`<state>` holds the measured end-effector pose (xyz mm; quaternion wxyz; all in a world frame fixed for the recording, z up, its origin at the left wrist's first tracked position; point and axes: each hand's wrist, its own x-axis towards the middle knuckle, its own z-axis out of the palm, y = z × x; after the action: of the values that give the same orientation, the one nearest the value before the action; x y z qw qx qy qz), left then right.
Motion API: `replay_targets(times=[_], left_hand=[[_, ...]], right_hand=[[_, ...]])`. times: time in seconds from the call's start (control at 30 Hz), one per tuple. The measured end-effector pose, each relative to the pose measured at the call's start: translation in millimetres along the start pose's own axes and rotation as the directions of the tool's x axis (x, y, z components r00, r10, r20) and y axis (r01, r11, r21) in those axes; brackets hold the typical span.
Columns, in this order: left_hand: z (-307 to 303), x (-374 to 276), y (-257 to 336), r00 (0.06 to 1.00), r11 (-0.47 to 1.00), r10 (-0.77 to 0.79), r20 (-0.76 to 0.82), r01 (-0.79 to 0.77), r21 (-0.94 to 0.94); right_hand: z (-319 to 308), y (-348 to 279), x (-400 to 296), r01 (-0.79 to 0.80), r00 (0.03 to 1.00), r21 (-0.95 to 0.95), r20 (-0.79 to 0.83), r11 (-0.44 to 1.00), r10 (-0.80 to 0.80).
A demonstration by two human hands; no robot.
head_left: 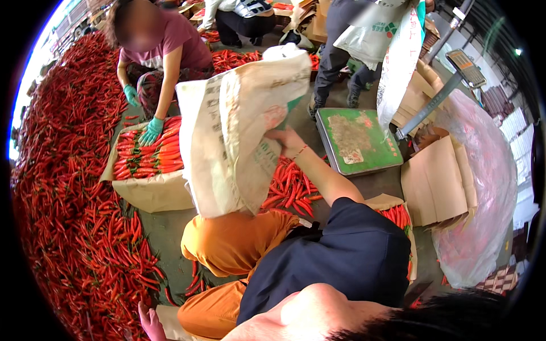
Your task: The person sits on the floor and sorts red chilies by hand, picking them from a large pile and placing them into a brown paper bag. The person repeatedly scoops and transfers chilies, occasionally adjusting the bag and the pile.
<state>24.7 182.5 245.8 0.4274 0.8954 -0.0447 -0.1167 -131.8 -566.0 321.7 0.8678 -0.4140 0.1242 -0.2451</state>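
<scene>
My right hand (288, 141), with a red string bracelet at the wrist, grips a white printed woven sack (213, 140). The sack stands up in front of my orange-trousered knee and hides part of the floor behind it. My left hand (151, 322) is low at the left, fingers apart with nothing seen in them, beside the edge of a large heap of red chili peppers (76, 204). A smaller pile of red chilies (292, 187) lies behind the sack, under my right forearm.
A person's teal-gloved hand (152, 131) presses on chilies in a paper-lined box (153, 192). A green platform scale (358, 140) stands at the right, by another standing person's legs. Beyond are brown cardboard (437, 183) and a clear plastic bag (486, 183). Another chili box (396, 215) sits beside me.
</scene>
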Motion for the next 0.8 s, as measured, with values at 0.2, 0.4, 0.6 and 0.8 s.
replay_targets(times=[0.2,0.4,0.6,0.8], left_hand=[[-1,-14,-34,0.996,0.995,-0.070,-0.058,0.065,-0.080],[16,-5,-44,0.996,0.988,-0.071,-0.061,0.062,-0.143],[35,15,-40,0.999,0.952,-0.005,-0.037,-0.006,-0.306],[79,31,-14,0.993,0.985,0.067,0.099,-0.050,-0.166]], right_hand=[[-61,-32,-31,0.026,0.989,-0.089,-0.144,0.996,-0.038],[-80,-35,-55,0.064,0.965,-0.055,-0.250,0.996,-0.076],[-101,-15,-41,-0.006,0.986,-0.104,-0.166,0.995,-0.012],[-94,-6,-37,-0.050,0.973,-0.286,-0.232,0.957,-0.018]])
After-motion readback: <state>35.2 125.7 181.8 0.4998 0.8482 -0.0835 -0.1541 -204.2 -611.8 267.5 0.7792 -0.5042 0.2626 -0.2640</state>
